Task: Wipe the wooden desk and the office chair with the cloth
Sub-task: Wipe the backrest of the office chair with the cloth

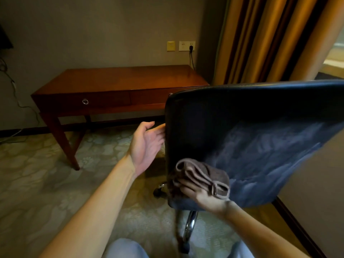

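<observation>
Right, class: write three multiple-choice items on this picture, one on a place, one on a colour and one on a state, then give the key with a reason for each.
1. Where is the brown cloth?
A. Draped over the curtain
B. Against the back of the office chair
C. Lying on the carpet

2. What colour is the office chair's backrest?
A. Black
B. Red
C. White

3. How is the left hand?
A. Clenched in a fist
B. Open, fingertips at the chair's side edge
C. Gripping the cloth

Key: B, the right hand holds the cloth on the backrest; A, the leather looks black; B, its palm shows and its fingers are straight.
</observation>
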The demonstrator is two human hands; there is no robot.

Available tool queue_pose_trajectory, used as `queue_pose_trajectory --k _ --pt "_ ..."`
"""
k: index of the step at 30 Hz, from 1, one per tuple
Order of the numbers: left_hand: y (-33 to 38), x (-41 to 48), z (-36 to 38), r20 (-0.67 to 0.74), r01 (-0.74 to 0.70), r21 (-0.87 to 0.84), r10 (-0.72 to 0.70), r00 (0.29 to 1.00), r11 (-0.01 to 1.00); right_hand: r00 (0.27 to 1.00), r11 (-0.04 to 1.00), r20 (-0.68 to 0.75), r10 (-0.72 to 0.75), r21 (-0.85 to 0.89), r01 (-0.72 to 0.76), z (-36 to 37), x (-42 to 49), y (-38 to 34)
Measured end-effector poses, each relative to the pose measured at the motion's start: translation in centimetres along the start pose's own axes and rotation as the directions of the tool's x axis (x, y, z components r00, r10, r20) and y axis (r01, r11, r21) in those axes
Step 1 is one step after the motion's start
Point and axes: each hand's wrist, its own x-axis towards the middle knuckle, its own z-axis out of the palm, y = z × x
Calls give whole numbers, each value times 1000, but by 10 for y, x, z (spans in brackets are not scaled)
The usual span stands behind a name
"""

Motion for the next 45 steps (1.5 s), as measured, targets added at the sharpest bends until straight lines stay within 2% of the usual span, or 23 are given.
queue_pose_trajectory --k 1,2,4,5,7,10,12,15,19,21,24,26,29,32,36,41,45 --pt "-2 1 0 -21 0 -13 0 1000 1000 984 953 -136 115 295 -70 -17 9 21" --pt "-5 0 1 -34 -1 -26 0 999 1000 973 879 -107 206 458 -136 -26 10 40" --pt "-8 -2 3 -61 1 7 0 998 1000 901 774 -160 403 586 -242 -59 23 85" --pt "-11 -4 4 -78 5 56 0 997 998 870 744 -206 448 625 -235 -68 23 103" --pt "-15 -9 9 -129 -12 141 30 991 990 827 724 -246 505 643 -251 -99 24 148" --pt "-22 -11 16 -252 -93 267 162 954 959 796 836 -355 491 451 -314 -138 14 210" --pt "-26 -12 26 -281 -125 400 251 926 908 785 834 -334 521 396 -385 -140 8 234" --pt "-34 -11 40 -293 -195 497 375 879 845 792 797 -246 559 424 -431 -122 2 241" --pt "-50 1 41 -304 -231 552 451 839 801 751 762 -284 595 496 -416 -105 11 234" --pt "-60 10 40 -366 -218 534 456 811 817 710 747 -320 627 507 -430 -98 21 228" --pt "-73 26 43 -512 -226 504 500 698 833 681 725 -337 650 544 -423 -82 23 216" --pt "-80 35 45 -557 -260 481 521 647 837 695 731 -327 640 537 -421 -59 16 197" --pt "-84 45 42 -578 -334 439 547 605 834 755 760 -277 595 500 -415 -16 1 145" --pt "-85 53 31 -598 -361 476 596 536 802 814 741 -170 556 545 -392 20 -11 84" --pt "-77 60 21 -582 -395 477 619 527 785 869 715 -114 481 625 -313 46 -11 28" --pt "-67 64 7 -572 -373 475 602 558 797 955 793 -76 286 579 -191 64 -27 -4" --pt "-68 57 0 -505 -348 451 557 660 822 964 812 -93 251 562 -157 44 -28 9"
